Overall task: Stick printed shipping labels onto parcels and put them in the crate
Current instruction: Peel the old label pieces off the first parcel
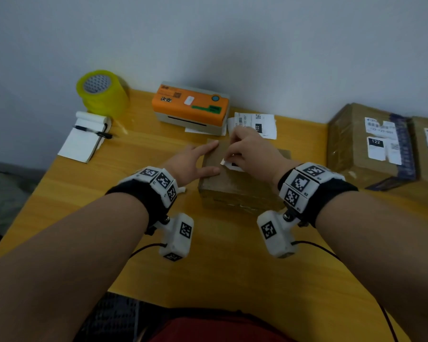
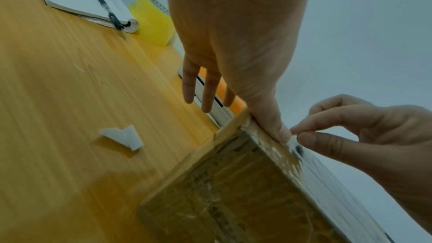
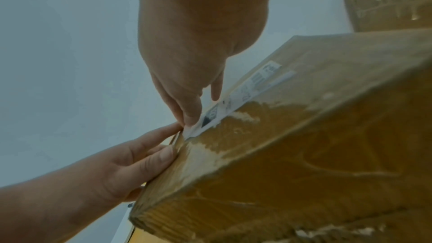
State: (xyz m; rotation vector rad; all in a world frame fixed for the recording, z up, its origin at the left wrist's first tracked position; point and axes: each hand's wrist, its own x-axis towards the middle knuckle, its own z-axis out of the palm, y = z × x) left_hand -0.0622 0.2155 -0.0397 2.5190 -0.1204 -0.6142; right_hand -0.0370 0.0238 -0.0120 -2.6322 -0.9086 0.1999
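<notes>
Right hand (image 1: 251, 154) pinches label (image 3: 211, 117) corner, left hand (image 1: 195, 161) spread bracing parcel (image 1: 235, 191); I fear creasing if pulled askew.

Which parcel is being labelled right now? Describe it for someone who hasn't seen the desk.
On the wooden desk, look in front of the orange printer. The small parcel lies there between both hands. Unlike the two bigger boxes at the right, its label is only partly stuck.

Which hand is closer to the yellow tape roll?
Left. The left hand rests on the parcel's left edge, the side toward the yellow tape roll; the right hand pinches the label farther right.
</notes>
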